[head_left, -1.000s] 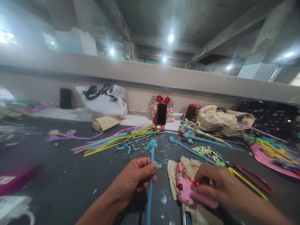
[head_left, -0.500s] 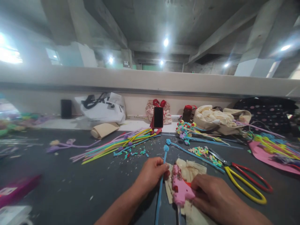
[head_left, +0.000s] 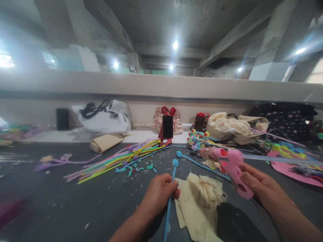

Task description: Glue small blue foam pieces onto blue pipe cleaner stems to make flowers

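Observation:
My left hand [head_left: 163,192] pinches a blue pipe cleaner [head_left: 167,215] with a small knotted ball at its upper end. Raised above the table at the right, my right hand [head_left: 257,183] grips the handle of a pink hot glue gun [head_left: 233,164]. The gun's nozzle points left, and a clear glue stick [head_left: 267,158] runs out of its back. Below and between both hands lies a creased cream cloth [head_left: 199,205]. A second blue pipe cleaner [head_left: 202,164] with a balled end rests beyond the cloth, partly behind the gun.
Colourful pipe cleaners [head_left: 111,159] lie bundled at centre left among blue clippings. A phone [head_left: 168,127] stands upright at the back. Behind the gun are finished beaded-looking stems [head_left: 196,137]. White bag [head_left: 106,117], red-lidded bottle [head_left: 200,121] and cream cloth bag [head_left: 234,127] line the rear ledge.
My right hand has lifted the glue gun off the cloth, up and to the right, and turned it so its nozzle points left. My left hand still holds the blue pipe cleaner.

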{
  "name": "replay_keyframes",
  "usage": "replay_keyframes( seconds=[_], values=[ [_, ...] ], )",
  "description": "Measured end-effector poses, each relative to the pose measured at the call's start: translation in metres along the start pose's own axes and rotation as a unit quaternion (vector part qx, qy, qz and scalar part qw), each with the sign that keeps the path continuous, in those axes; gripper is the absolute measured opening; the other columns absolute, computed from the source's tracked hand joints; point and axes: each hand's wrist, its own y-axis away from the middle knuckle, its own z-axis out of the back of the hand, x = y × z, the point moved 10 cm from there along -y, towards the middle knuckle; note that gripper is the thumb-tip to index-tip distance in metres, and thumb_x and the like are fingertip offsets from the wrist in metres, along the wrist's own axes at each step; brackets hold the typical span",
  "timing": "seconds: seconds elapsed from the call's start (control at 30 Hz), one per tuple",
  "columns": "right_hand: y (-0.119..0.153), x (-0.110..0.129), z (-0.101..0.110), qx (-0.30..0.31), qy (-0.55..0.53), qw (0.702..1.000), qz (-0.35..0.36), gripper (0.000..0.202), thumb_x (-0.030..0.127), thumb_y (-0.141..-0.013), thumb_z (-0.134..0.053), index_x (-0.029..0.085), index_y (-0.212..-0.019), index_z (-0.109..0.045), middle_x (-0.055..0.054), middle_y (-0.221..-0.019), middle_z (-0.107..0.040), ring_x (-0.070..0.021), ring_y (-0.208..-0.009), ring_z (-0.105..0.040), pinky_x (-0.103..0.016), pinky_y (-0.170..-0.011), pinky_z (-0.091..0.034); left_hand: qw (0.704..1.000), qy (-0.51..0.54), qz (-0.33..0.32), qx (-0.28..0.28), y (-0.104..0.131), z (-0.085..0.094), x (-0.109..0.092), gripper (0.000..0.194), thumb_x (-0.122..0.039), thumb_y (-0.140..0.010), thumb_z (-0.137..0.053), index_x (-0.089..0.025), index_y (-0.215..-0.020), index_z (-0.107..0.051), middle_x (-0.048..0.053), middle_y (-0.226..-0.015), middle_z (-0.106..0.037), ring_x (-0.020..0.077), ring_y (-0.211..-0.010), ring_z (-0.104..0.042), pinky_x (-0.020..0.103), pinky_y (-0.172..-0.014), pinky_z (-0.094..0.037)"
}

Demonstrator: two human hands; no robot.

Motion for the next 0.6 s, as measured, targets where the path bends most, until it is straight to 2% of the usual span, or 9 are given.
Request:
replay_keyframes(
  seconds=[0.07, 0.17, 0.23, 0.33, 0.47, 0.6],
  values=[
    [-0.004, -0.003, -0.006, 0.004, -0.068, 0.998, -0.014, 0.033, 0.044, -0.064, -0.065, 0.022, -0.087, -0.064, -0.002, -0.068, -0.063, -0.0174, -0.061, -0.055, -0.023, -0.051, -0.043, 1.0, -0.011, -0.017, -0.007, 0.0, 0.001, -0.003, 0.022, -0.035, -0.066, -0.055, -0.015, -0.059, -0.053, 0.001, -0.053, -0.061, 0.0078, -0.039, -0.04, 0.021, -0.044, -0.024],
    [-0.008, -0.005, -0.04, 0.093, -0.159, 0.982, -0.042, 0.031, 0.043, -0.059, -0.068, 0.016, -0.074, -0.064, 0.001, -0.051, -0.054, -0.0104, -0.043, -0.045, -0.02, -0.04, -0.034, 0.999, 0.005, -0.046, -0.013, 0.003, 0.003, -0.012, 0.022, -0.035, -0.067, -0.056, -0.014, -0.06, -0.052, 0.002, -0.055, -0.062, 0.0096, -0.046, -0.046, 0.021, -0.048, -0.03],
    [-0.009, -0.004, -0.062, 0.151, -0.222, 0.961, -0.068, 0.034, 0.046, -0.057, -0.067, 0.014, -0.069, -0.063, 0.001, -0.047, -0.05, -0.0091, -0.039, -0.042, -0.02, -0.037, -0.032, 0.998, 0.05, -0.043, -0.007, 0.008, 0.003, -0.015, 0.023, -0.036, -0.067, -0.056, -0.015, -0.061, -0.052, 0.002, -0.056, -0.061, 0.0093, -0.046, -0.047, 0.021, -0.049, -0.032],
    [-0.01, -0.004, -0.083, 0.193, -0.284, 0.935, -0.087, 0.031, 0.045, -0.059, -0.063, 0.015, -0.064, -0.059, 0.001, -0.047, -0.051, -0.0088, -0.037, -0.042, -0.02, -0.036, -0.03, 0.994, 0.11, -0.018, 0.008, 0.016, 0.003, -0.017, 0.028, -0.041, -0.067, -0.057, -0.014, -0.062, -0.052, 0.0, -0.054, -0.059, 0.006, -0.04, -0.042, 0.019, -0.045, -0.03],
    [-0.013, -0.011, -0.09, 0.19, -0.271, 0.94, -0.079, 0.031, 0.047, -0.065, -0.058, 0.016, -0.062, -0.055, 0.001, -0.043, -0.05, -0.0091, -0.034, -0.04, -0.02, -0.034, -0.028, 0.992, 0.128, -0.01, 0.013, 0.02, 0.005, -0.017, 0.031, -0.043, -0.065, -0.06, -0.013, -0.061, -0.051, -0.002, -0.049, -0.056, 0.0023, -0.034, -0.032, 0.016, -0.037, -0.018],
    [-0.01, -0.03, -0.088, 0.175, -0.203, 0.958, -0.097, 0.036, 0.051, -0.068, -0.053, 0.016, -0.072, -0.057, 0.0, -0.042, -0.053, -0.0099, -0.033, -0.04, -0.02, -0.034, -0.028, 0.993, 0.106, 0.036, 0.035, 0.015, -0.001, -0.001, 0.035, -0.049, -0.061, -0.061, -0.015, -0.06, -0.05, -0.005, -0.04, -0.05, 0.0019, -0.027, -0.026, 0.017, -0.032, -0.013]
  ],
)
